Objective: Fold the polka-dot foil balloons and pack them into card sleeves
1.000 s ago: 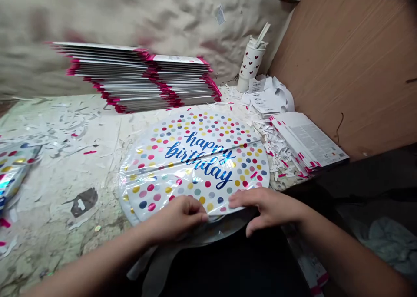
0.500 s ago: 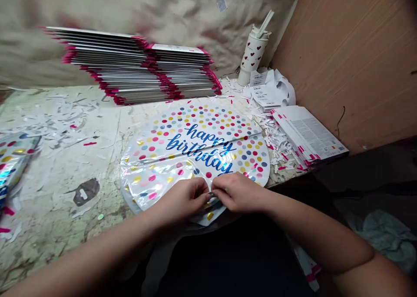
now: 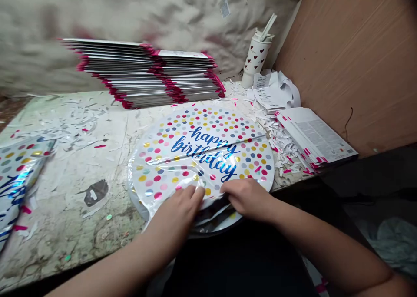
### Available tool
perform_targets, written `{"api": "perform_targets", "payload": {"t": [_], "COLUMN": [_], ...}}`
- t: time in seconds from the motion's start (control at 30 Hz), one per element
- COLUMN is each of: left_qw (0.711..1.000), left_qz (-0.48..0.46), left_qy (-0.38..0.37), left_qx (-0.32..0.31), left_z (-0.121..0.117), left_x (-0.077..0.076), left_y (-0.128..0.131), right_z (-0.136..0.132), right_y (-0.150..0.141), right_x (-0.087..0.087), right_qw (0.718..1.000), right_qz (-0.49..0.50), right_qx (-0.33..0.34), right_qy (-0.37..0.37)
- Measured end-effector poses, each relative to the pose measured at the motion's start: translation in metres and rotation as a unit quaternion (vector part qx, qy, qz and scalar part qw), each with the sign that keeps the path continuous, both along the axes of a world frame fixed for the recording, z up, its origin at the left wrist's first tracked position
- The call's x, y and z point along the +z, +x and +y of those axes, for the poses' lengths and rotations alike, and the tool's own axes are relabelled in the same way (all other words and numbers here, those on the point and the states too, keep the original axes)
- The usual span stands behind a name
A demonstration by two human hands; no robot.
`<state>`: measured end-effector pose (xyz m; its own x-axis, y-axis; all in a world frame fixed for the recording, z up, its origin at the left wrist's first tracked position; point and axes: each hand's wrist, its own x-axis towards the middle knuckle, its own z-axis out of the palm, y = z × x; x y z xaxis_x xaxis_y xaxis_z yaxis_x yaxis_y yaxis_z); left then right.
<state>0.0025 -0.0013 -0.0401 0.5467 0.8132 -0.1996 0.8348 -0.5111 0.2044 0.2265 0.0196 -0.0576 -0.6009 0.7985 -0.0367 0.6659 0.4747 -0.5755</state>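
A flat round foil balloon (image 3: 163,175), white with coloured dots and blue "happy birthday" lettering, lies at the table's near edge. It seems to top a pile of similar round sheets. My left hand (image 3: 185,201) has its fingers curled over the near rim, closed on the foil. To its right, my right hand (image 3: 244,195) pinches the same rim between thumb and fingers. Between and below the hands the foil is lifted, and a dark, crinkled gap shows under it. The thumb of my left hand is hidden. A crease crosses the balloon beneath the lettering.
Folded cards with pink edges stand in a tall stack (image 3: 143,77) at the back. A heart-patterned tumbler (image 3: 256,56), a label roll (image 3: 286,90) and printed cards (image 3: 322,132) are on the right. Paper scraps (image 3: 68,119) and another dotted foil piece (image 3: 22,166) lie left.
My hands have moved apart from their close pinch at the near rim. The foil edge between them is now raised, showing the dark gap. The whole view has shifted slightly.
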Motion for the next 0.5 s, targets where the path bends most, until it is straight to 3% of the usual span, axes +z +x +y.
{"api": "perform_targets", "payload": {"t": [0.13, 0.27, 0.33, 0.4, 0.43, 0.5], "left_qw": [0.993, 0.954, 0.962, 0.984, 0.989, 0.992], "left_qz": [0.028, -0.049, -0.075, -0.082, -0.086, -0.090], "left_qy": [0.107, 0.269, 0.247, 0.158, 0.118, 0.088], "left_qx": [0.052, 0.121, 0.089, 0.024, 0.004, 0.008], "left_z": [-0.016, -0.001, 0.012, 0.022, 0.025, 0.028], "left_x": [0.004, 0.009, 0.001, -0.016, -0.026, -0.045], "left_y": [-0.069, -0.103, -0.102, -0.099, -0.099, -0.102], "right_z": [0.009, 0.000, -0.013, -0.023, -0.025, -0.021], "right_y": [0.018, 0.018, 0.015, 0.017, 0.023, 0.043], "right_x": [-0.003, -0.004, -0.010, -0.023, -0.030, -0.042], "right_qw": [0.979, 0.979, 0.987, 0.988, 0.987, 0.985], "right_qz": [0.151, 0.184, 0.157, 0.103, 0.073, 0.006], "right_qx": [-0.107, -0.077, -0.007, 0.048, 0.047, -0.040], "right_qy": [-0.082, -0.046, 0.025, 0.103, 0.133, 0.166]}}
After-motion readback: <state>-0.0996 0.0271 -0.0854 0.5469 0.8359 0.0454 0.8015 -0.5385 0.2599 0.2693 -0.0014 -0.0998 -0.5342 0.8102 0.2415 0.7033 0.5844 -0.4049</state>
